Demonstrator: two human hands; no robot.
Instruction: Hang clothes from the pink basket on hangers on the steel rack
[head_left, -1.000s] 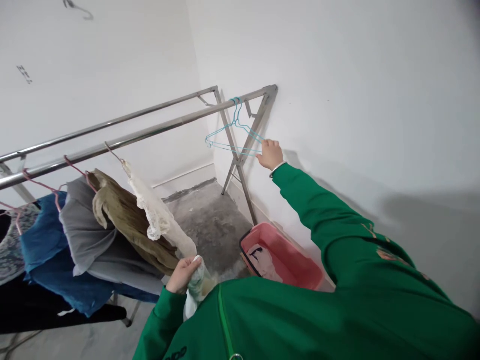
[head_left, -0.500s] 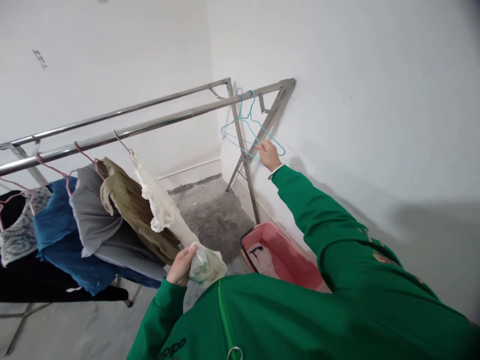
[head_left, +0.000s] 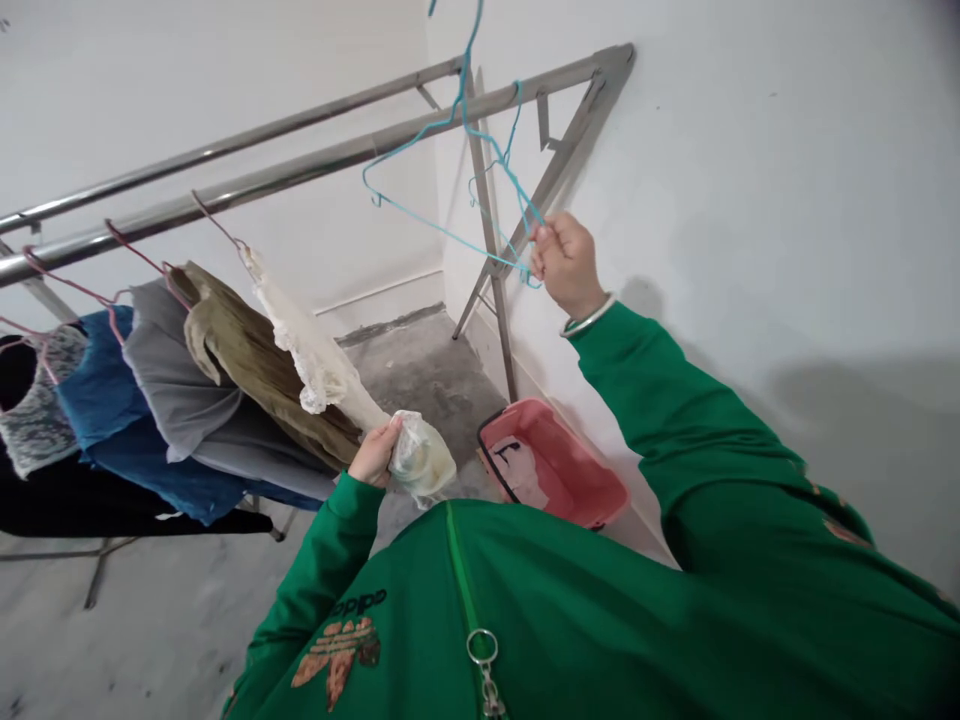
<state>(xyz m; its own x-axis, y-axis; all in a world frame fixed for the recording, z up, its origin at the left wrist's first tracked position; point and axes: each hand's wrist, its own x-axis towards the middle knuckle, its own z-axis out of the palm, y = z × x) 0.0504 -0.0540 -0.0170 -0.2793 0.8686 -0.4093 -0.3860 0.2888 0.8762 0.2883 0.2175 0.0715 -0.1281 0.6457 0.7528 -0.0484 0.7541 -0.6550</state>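
Note:
My right hand [head_left: 566, 262] is closed on one end of a blue wire clothes hanger [head_left: 442, 230]. The hanger's hook rises above the front rail, apart from it. A second blue hanger [head_left: 516, 125] still hangs on that rail just behind. Lower down, my left hand [head_left: 377, 453] grips a bunched, pale whitish-green garment [head_left: 425, 460], partly sheer, in front of my jacket. Beside that hand hangs a cream lace-trimmed garment [head_left: 311, 360] on a hanger; whether the hand touches it I cannot tell.
A metal drying rack [head_left: 300, 172] stands along the wall. On its left hang an olive garment [head_left: 240, 335], a grey one [head_left: 180, 370], a blue one [head_left: 101, 370] and a patterned black one [head_left: 45, 410]. A pink basket [head_left: 585, 465] with pale cloth inside sits on the floor.
My right hand has pulled one blue hanger up off the rail and nearer to me. The left hand keeps the pale garment, and the view has tilted downward.

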